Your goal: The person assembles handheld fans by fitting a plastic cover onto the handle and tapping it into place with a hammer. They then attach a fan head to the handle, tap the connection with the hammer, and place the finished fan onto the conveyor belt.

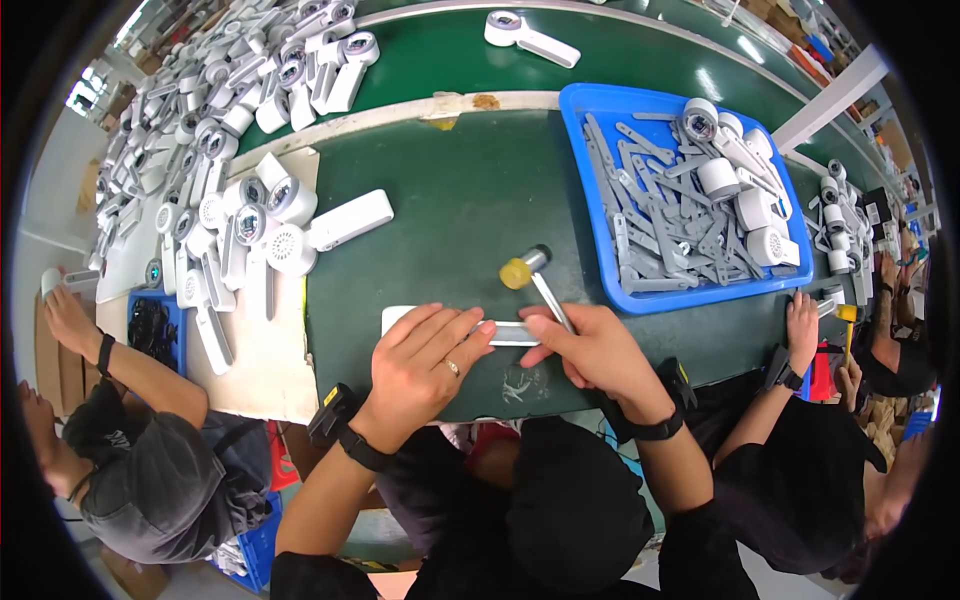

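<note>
Your bare forearms, closest to the lens, angle up from the lower edge and meet over the green workbench, so both hands share one spot in front of you. Your left hand lies flat, fingers close together, over the middle of a white elongated piece on the bench, likely to stop it sliding. Your right hand is curled around the metal shaft of a mallet, whose yellow-and-dark head points away from you, apparently free of the bench piece; the thumb sits at that piece's right end, perhaps steadying it too, though you cannot tell how firmly. Just beyond, to the right, a blue tray keeps loose grey strips and some white units together, probably for easy reach. To the left, round-headed white units crowd a cardboard sheet, which may spare them scratches. Farther off, a single white unit rests on a green conveyor, and co-workers sit either side of you.
</note>
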